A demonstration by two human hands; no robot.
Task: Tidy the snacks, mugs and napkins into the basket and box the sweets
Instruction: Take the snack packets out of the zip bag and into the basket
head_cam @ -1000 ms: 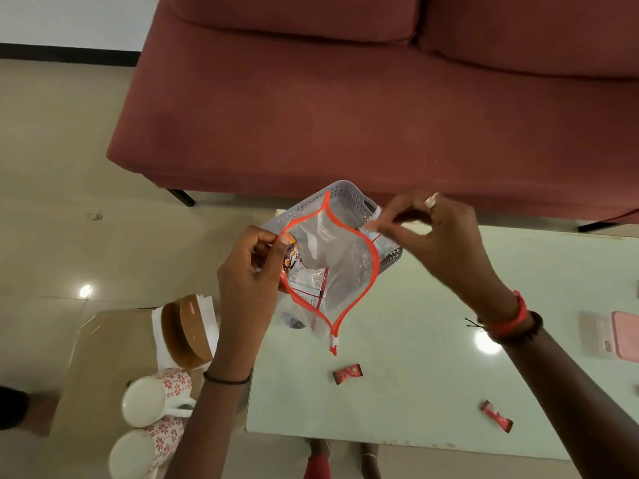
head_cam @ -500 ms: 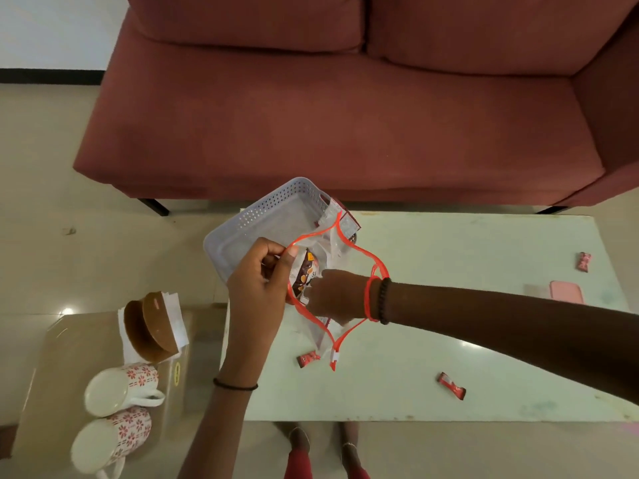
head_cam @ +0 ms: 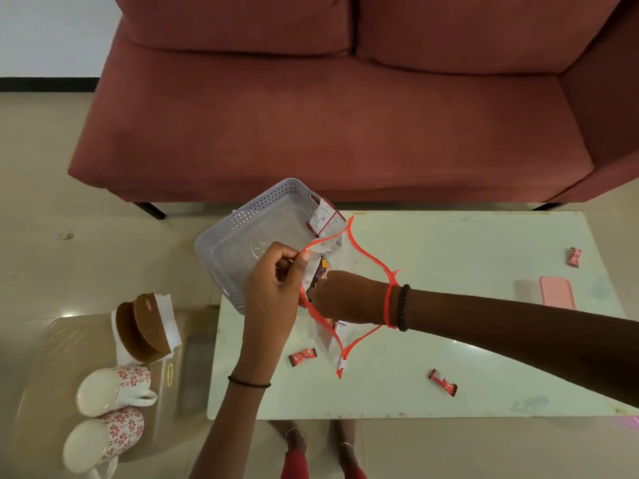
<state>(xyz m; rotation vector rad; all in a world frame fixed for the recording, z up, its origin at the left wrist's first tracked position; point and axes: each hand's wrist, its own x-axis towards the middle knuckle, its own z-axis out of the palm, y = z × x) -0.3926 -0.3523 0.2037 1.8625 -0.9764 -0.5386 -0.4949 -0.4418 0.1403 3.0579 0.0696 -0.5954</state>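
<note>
**A person is reaching into a zip bag (head_cam: 345, 254) of snacks beside the basket (head_cam: 242, 233), with most of the tidying still waiting.**

The left hand (head_cam: 273, 285) is pinching one side of the bag's orange rim, holding it over the surface (head_cam: 466, 264). The right hand (head_cam: 339, 295) is plunging inside to the wrist, and its fingers are hidden, so whether they are gripping anything cannot be told. A second ago that hand was outside, pinching the far rim. One snack packet (head_cam: 323, 221) is lying in the basket, just beyond the hands. Three sweets (head_cam: 303, 357) are lying loose on the surface around the right arm. The mugs (head_cam: 110, 387) and napkins (head_cam: 171, 323) are sitting on the side table (head_cam: 52, 357), left of the left hand. No box is showing.
</note>
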